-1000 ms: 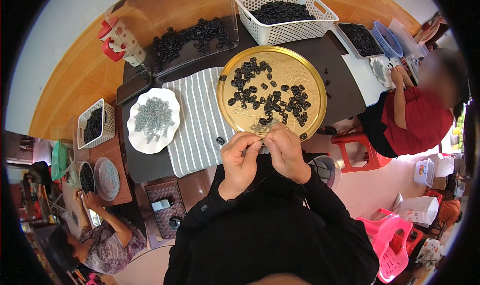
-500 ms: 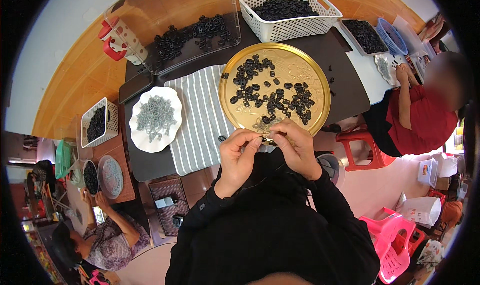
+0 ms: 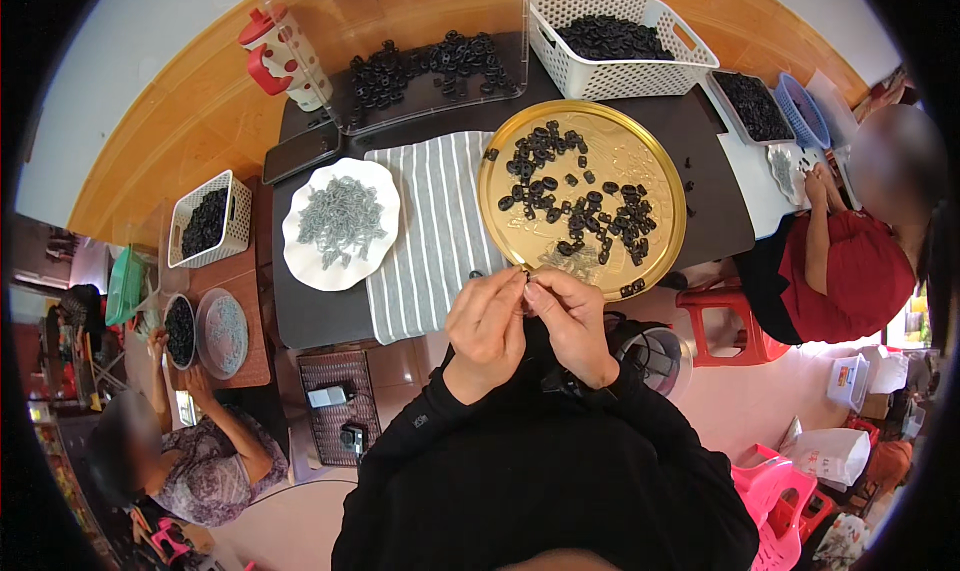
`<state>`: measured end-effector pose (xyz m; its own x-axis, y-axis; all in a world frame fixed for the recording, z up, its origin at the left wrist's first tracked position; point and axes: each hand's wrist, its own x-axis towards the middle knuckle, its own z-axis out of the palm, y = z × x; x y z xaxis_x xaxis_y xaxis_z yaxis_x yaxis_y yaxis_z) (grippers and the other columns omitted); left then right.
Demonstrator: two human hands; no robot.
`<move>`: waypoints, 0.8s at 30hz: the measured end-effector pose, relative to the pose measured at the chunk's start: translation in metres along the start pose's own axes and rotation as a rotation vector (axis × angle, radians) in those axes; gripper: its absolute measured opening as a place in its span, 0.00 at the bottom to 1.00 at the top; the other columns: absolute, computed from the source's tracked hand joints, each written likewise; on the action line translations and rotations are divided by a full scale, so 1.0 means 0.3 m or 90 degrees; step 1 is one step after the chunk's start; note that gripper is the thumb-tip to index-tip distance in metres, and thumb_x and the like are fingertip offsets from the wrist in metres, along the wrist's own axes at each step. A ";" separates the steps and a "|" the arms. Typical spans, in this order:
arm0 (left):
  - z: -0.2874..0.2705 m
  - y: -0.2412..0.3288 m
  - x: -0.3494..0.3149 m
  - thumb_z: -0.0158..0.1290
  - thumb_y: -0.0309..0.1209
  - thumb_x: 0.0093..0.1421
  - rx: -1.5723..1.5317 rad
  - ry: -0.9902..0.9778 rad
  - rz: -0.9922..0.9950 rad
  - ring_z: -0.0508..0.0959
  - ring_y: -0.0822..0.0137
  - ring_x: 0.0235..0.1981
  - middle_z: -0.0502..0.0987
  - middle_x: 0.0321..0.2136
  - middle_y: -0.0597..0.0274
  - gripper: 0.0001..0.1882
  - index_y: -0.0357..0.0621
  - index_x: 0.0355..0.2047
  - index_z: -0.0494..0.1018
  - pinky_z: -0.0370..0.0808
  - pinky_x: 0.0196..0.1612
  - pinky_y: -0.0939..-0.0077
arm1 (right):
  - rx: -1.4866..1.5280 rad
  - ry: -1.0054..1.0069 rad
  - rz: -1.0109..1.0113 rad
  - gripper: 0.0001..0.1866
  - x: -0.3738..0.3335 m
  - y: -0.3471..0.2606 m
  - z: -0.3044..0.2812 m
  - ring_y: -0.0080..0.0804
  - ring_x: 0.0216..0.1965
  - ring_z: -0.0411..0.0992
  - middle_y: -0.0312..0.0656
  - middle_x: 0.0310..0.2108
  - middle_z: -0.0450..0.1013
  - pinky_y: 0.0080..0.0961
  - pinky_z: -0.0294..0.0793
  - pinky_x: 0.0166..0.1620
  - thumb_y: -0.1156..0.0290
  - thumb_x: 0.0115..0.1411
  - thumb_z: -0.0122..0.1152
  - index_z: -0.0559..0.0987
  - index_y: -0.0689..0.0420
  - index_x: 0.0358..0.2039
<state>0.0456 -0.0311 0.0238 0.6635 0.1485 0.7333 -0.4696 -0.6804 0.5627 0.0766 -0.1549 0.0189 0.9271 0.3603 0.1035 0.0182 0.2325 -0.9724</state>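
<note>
My left hand [image 3: 488, 329] and my right hand [image 3: 572, 326] meet at the near edge of a round gold tray [image 3: 520, 241]. Both have thumb and fingers pinched together at the tips. A tiny dark piece shows between them, mostly hidden by the fingers, so its kind cannot be made out. On the tray lie scattered small black oval pieces with holes [image 3: 600, 211]. Close to my fingertips is a small pile of grey pieces [image 3: 575, 261] on the same tray. A pair of black pieces [image 3: 633, 288] rests by the tray's near right rim.
Left of the tray are a striped cloth [image 3: 430, 221] and a white scalloped plate [image 3: 300, 261] of clear-grey pieces. Behind stand a clear bin [image 3: 430, 116], a white basket [image 3: 630, 79] and a spotted tumbler [image 3: 290, 61]. Co-workers sit left [image 3: 215, 471] and right [image 3: 850, 256].
The whole view has shifted. My hands have drawn closer together and back toward me from the tray. Black pieces by the near right rim, hidden before, now show.
</note>
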 end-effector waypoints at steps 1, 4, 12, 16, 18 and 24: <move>-0.007 -0.004 0.003 0.54 0.15 0.53 -0.030 -0.006 -0.023 0.77 0.54 0.30 0.77 0.35 0.46 0.10 0.28 0.36 0.76 0.75 0.32 0.70 | 0.011 0.000 0.003 0.05 0.005 -0.002 0.009 0.14 0.29 0.67 0.32 0.28 0.71 0.14 0.67 0.33 0.77 0.64 0.54 0.76 0.67 0.34; -0.034 -0.010 0.006 0.54 0.15 0.55 -0.143 -0.026 -0.107 0.78 0.58 0.35 0.78 0.38 0.47 0.09 0.28 0.38 0.76 0.75 0.38 0.74 | 0.021 -0.011 0.016 0.06 0.013 -0.013 0.021 0.14 0.30 0.67 0.32 0.27 0.72 0.13 0.68 0.34 0.77 0.65 0.52 0.75 0.66 0.33; -0.161 -0.087 -0.026 0.55 0.13 0.55 -0.558 -0.173 -0.421 0.76 0.75 0.36 0.77 0.35 0.60 0.08 0.33 0.35 0.77 0.73 0.38 0.83 | -0.199 -0.244 0.015 0.03 0.045 -0.066 -0.024 0.18 0.24 0.65 0.36 0.23 0.70 0.19 0.63 0.28 0.79 0.57 0.56 0.74 0.63 0.27; -0.201 -0.077 -0.050 0.56 0.14 0.55 -0.639 -0.183 -0.552 0.74 0.77 0.32 0.76 0.32 0.65 0.10 0.34 0.38 0.77 0.72 0.35 0.85 | -0.233 -0.331 -0.010 0.03 0.048 -0.053 -0.004 0.22 0.23 0.65 0.36 0.22 0.69 0.21 0.62 0.27 0.81 0.56 0.54 0.74 0.63 0.25; -0.212 -0.093 -0.072 0.54 0.14 0.57 -0.618 -0.152 -0.551 0.73 0.78 0.32 0.75 0.33 0.66 0.11 0.34 0.40 0.77 0.71 0.35 0.85 | -0.190 -0.299 0.014 0.03 0.059 -0.051 0.008 0.20 0.22 0.63 0.36 0.21 0.67 0.21 0.62 0.27 0.79 0.56 0.57 0.74 0.62 0.26; -0.236 -0.137 -0.106 0.51 0.17 0.60 -0.523 -0.029 -0.516 0.68 0.79 0.29 0.69 0.32 0.69 0.15 0.36 0.48 0.76 0.68 0.32 0.87 | -0.617 -0.121 -0.302 0.04 0.107 0.004 0.073 0.44 0.31 0.69 0.43 0.27 0.68 0.35 0.67 0.32 0.78 0.51 0.60 0.75 0.62 0.28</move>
<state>0.0026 0.0428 0.0044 0.9558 0.2914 0.0381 -0.1224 0.2770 0.9530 0.0982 -0.1233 0.0256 0.6766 0.5753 0.4596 0.7219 -0.3954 -0.5679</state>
